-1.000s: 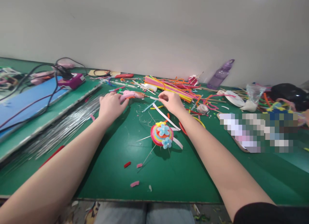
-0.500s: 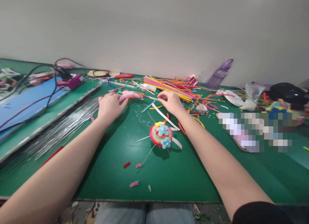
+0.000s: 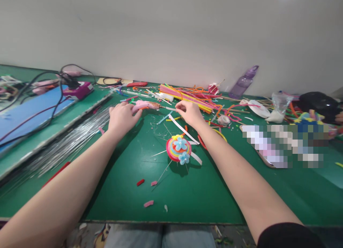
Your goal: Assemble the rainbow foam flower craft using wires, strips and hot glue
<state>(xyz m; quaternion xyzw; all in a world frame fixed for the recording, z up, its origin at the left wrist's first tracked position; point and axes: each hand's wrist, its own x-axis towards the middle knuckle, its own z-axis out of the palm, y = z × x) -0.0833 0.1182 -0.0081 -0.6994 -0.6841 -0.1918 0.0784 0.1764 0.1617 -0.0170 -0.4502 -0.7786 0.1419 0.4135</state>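
My left hand (image 3: 123, 116) is closed around a pink hot glue gun (image 3: 144, 105), whose nozzle points right. Between the fingers of my right hand (image 3: 189, 112) is a short white strip (image 3: 170, 109), its free end at the nozzle tip. In front of my hands lies a round, rainbow-ringed pipe-cleaner piece (image 3: 174, 151) with blue and yellow flowers. More white strips (image 3: 183, 130) lie beside it, and thin strands of glue trail across the table around it.
Behind my hands is a pile of coloured pipe cleaners (image 3: 187, 96). A purple bottle (image 3: 244, 82) stands by the wall. Thin wires (image 3: 77, 139) lie at left, near a purple power socket (image 3: 81, 91). A phone (image 3: 264, 146) lies right; another person's hand (image 3: 339, 117) shows at the edge.
Both my hands stay almost still, with the strip at the nozzle. At the far right edge, another person's hand has shifted slightly.
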